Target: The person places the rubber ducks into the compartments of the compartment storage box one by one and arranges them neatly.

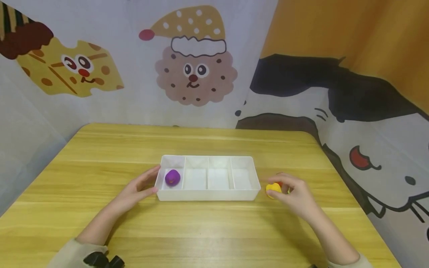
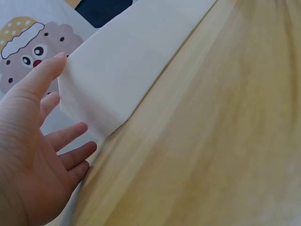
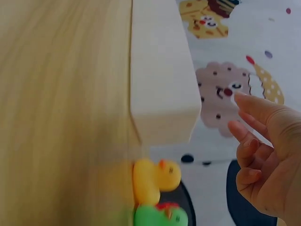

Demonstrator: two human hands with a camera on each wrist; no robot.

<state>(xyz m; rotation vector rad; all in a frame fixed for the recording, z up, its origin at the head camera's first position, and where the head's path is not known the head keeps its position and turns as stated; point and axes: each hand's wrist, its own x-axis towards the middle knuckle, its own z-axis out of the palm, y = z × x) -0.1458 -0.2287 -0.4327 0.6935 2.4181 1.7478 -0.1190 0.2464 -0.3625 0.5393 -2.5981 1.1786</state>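
Note:
A white box with several compartments (image 1: 204, 195) stands on the table. My left hand (image 1: 137, 188) is at its left end, thumb by the front corner and fingers along the side. In the left wrist view those fingers look relaxed. Inside the leftmost compartment lies a purple rounded toy (image 1: 172, 178). To the right of the box, my right hand (image 1: 295, 193) hovers over a yellow toy duck (image 1: 273, 190), overlapping it in the head view. The right wrist view shows that hand apart from the duck, fingers loosely bent. Beside the yellow duck sits a green toy duck (image 3: 160, 216), with a red bit behind it.
The wooden table (image 1: 201, 230) has a rounded far edge. Behind it hangs a cloth (image 1: 134, 108) printed with cartoon food and an animal face. Three compartments of the box show bare floors.

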